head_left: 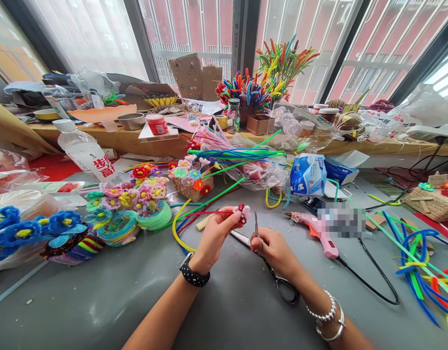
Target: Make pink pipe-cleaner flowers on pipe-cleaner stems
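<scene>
My left hand [218, 236] is closed, pinching a small red and pink pipe-cleaner flower [241, 213] between thumb and fingers. Red tinsel pipe cleaners [205, 213] stretch leftward from behind that hand. Just right of the flower, my right hand [275, 248] grips what look like small scissors [256, 224], their slim metal tips pointing up. The tips are close to the flower; contact cannot be made out. A larger pair of scissors with black handles [287, 291] lies on the grey table [224, 311], partly hidden under my right hand.
A pink glue gun [328, 243] with a black cord lies to the right, near loose coloured pipe cleaners [415, 253]. Pipe-cleaner flower pots [117, 226] and a bottle [87, 153] stand at left. Behind are a flower basket [190, 187], a blue tissue pack [307, 174] and a cluttered ledge.
</scene>
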Available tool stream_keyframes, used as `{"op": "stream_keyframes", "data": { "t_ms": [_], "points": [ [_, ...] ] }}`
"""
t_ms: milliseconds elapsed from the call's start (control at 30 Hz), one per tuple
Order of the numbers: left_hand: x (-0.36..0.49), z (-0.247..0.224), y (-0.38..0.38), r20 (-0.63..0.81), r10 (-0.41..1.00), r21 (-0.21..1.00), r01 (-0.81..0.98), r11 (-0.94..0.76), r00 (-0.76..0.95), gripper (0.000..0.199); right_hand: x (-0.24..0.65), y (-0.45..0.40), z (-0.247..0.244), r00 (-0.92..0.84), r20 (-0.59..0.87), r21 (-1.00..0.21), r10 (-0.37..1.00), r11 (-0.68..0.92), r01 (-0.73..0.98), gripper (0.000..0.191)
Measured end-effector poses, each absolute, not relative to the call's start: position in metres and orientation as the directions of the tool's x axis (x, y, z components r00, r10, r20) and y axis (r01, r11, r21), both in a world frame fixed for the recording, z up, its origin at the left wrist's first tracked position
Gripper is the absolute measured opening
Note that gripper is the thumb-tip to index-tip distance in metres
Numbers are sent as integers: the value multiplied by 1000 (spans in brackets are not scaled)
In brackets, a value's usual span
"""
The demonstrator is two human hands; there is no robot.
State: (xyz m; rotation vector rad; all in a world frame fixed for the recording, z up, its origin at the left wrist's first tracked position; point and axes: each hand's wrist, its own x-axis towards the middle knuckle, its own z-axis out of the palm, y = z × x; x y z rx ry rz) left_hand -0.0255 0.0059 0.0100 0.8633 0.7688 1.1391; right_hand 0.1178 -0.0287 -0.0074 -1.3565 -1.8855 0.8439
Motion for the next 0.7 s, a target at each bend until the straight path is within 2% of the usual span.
{"op": "stream_keyframes", "data": {
  "t_ms": [100, 333, 700],
  "points": [
    [-26, 9, 5, -83, 964, 883, -429, 189, 253, 12, 121, -29, -7, -311, 120, -785, 943, 282, 552, 67],
    [-24, 10, 3, -95, 953, 893, -397, 209, 287, 12, 125, -30, -2, -339, 83, -770, 937, 276, 576, 64],
    [-23, 11, 1, -94, 941, 876, -422, 233, 326, 15, 125, -30, 0, -299, 98, -772, 949, 262, 579, 62]
  ]
}}
